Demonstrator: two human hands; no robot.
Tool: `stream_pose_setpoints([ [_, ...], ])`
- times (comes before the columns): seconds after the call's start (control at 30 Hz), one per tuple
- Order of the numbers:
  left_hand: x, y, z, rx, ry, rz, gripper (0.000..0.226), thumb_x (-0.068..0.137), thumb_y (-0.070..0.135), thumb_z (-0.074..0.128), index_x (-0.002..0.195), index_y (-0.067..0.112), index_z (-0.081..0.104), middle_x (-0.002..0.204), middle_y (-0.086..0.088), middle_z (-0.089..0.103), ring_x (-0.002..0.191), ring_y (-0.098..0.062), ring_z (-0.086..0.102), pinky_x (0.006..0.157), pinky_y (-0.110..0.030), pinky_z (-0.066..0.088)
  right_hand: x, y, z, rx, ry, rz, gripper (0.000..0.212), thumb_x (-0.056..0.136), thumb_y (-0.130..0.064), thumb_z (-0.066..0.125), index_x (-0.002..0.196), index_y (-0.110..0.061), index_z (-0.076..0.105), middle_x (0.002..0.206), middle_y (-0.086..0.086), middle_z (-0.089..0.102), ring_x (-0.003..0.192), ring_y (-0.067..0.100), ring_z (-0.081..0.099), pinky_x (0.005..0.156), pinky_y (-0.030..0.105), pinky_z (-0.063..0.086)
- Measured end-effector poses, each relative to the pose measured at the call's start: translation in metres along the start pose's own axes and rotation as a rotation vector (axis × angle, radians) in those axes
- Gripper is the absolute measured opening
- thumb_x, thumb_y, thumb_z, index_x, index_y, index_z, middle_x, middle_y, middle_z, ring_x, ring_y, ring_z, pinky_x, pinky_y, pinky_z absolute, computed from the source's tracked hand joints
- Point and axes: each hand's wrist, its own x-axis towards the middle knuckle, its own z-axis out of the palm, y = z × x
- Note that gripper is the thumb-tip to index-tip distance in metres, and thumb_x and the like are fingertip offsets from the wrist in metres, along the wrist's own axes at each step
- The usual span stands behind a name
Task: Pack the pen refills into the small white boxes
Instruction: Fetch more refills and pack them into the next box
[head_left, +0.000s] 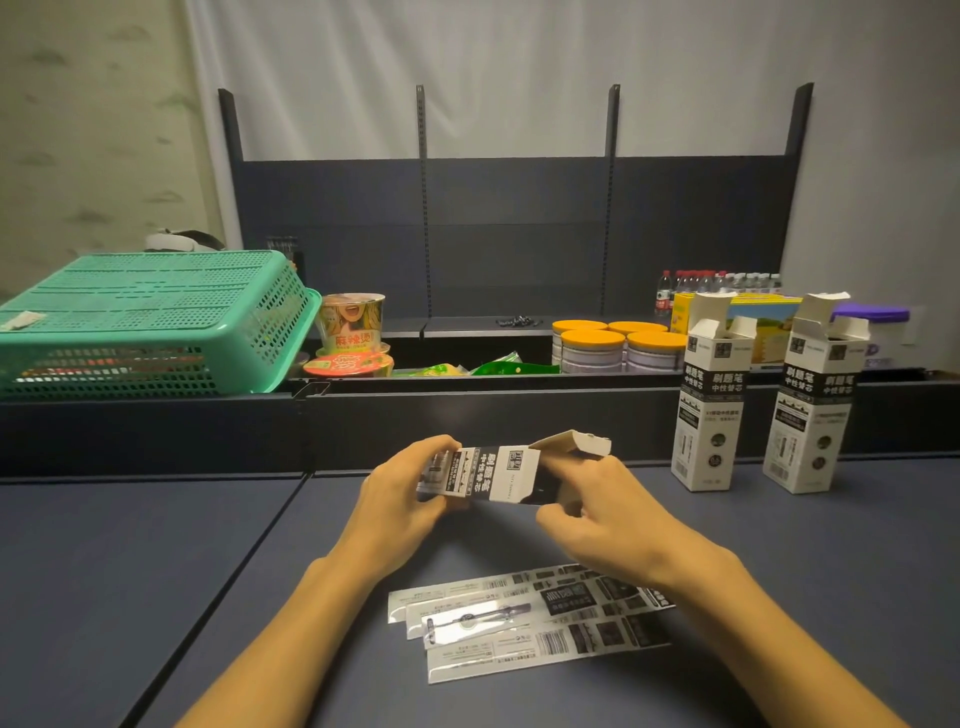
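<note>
I hold a small white-and-black box (501, 475) on its side above the blue table. My left hand (402, 488) grips its closed left end. My right hand (592, 512) pinches its right end, where the top flap (571, 441) stands open. Several flat pen refill packets (524, 621) lie fanned out on the table below my hands, partly under my right wrist. Two more white boxes (709, 400) (813, 400) stand upright at the right with their flaps open.
A green plastic basket (145, 322) lies upside down at the left on a dark ledge (467, 415). Behind the ledge sit instant noodle cups (353, 322), yellow-lidded tins (618, 343), water bottles (717, 283) and a colourful carton (763, 322).
</note>
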Motion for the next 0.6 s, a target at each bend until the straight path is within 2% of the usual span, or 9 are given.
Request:
stream_pose_setpoints([
  [0.07,0.000,-0.002,0.000,-0.012,0.009,-0.003,0.053,0.075,0.019,0.081,0.115,0.039,0.053,0.111,0.015,0.063,0.102,-0.010,0.059,0.087,-0.032,0.052,0.000,-0.002,-0.004,-0.010,0.056,-0.014,0.049,0.087,-0.014,0.053,0.134,-0.027,0.053,0.096,-0.028,0.066,0.058,0.013,0.054,0.052,0.019,0.045],
  [0.1,0.000,-0.004,0.000,-0.015,0.019,-0.012,0.051,0.075,0.019,0.080,0.115,0.036,0.054,0.111,0.015,0.063,0.103,-0.011,0.059,0.087,-0.033,0.051,0.000,-0.004,-0.006,-0.013,0.102,-0.028,0.047,0.087,-0.012,0.054,0.132,-0.025,0.055,0.081,-0.035,0.062,0.052,0.012,0.050,0.048,0.017,0.039],
  [0.17,0.001,-0.007,-0.001,-0.019,0.050,-0.033,0.050,0.076,0.017,0.080,0.119,0.029,0.057,0.113,0.014,0.063,0.104,-0.010,0.059,0.088,-0.032,0.051,0.000,-0.006,-0.009,0.007,0.209,-0.062,0.048,0.086,-0.005,0.056,0.130,-0.024,0.058,0.068,-0.039,0.055,0.046,0.010,0.043,0.046,0.010,0.030],
  [0.23,0.001,-0.009,-0.002,-0.022,0.074,-0.053,0.050,0.077,0.015,0.079,0.120,0.028,0.057,0.113,0.013,0.064,0.103,-0.008,0.060,0.088,-0.030,0.052,0.000,-0.006,-0.011,0.034,0.316,-0.088,0.048,0.084,-0.006,0.057,0.128,-0.024,0.059,0.067,-0.037,0.055,0.046,0.012,0.045,0.048,0.007,0.030],
  [0.3,0.001,-0.009,-0.002,-0.030,0.081,-0.067,0.050,0.077,0.014,0.079,0.119,0.028,0.057,0.113,0.013,0.065,0.103,-0.007,0.061,0.088,-0.028,0.051,0.000,-0.004,-0.010,0.062,0.421,-0.091,0.043,0.082,-0.013,0.057,0.123,-0.023,0.061,0.079,-0.036,0.059,0.051,0.013,0.053,0.051,0.007,0.036],
  [0.33,0.001,-0.008,-0.003,-0.036,0.082,-0.068,0.050,0.076,0.015,0.079,0.119,0.029,0.057,0.112,0.014,0.065,0.103,-0.007,0.061,0.087,-0.026,0.051,0.001,-0.002,-0.010,0.066,0.464,-0.097,0.040,0.082,-0.014,0.057,0.121,-0.019,0.064,0.093,-0.030,0.062,0.054,0.013,0.056,0.052,0.008,0.038],
  [0.4,0.001,-0.007,-0.003,-0.042,0.084,-0.068,0.050,0.076,0.016,0.079,0.119,0.030,0.057,0.113,0.014,0.065,0.103,-0.009,0.061,0.087,-0.025,0.051,0.002,0.001,-0.010,0.060,0.530,-0.130,0.035,0.082,-0.014,0.057,0.115,-0.016,0.066,0.108,-0.010,0.065,0.055,0.013,0.057,0.052,0.012,0.043],
  [0.47,0.001,-0.002,-0.003,-0.057,0.078,-0.066,0.051,0.076,0.019,0.080,0.119,0.033,0.056,0.114,0.014,0.065,0.104,-0.009,0.061,0.086,-0.020,0.050,0.003,0.002,-0.010,0.063,0.568,-0.137,0.034,0.081,-0.013,0.058,0.114,-0.016,0.065,0.109,-0.005,0.065,0.054,0.013,0.057,0.051,0.015,0.045],
  [0.6,0.000,0.011,-0.003,-0.095,0.048,-0.043,0.052,0.073,0.029,0.078,0.119,0.037,0.054,0.114,0.017,0.064,0.105,-0.005,0.060,0.083,-0.010,0.045,0.003,0.003,-0.011,0.122,0.550,-0.082,0.041,0.081,-0.017,0.060,0.121,-0.025,0.058,0.098,-0.004,0.068,0.056,0.015,0.063,0.053,0.021,0.049],
])
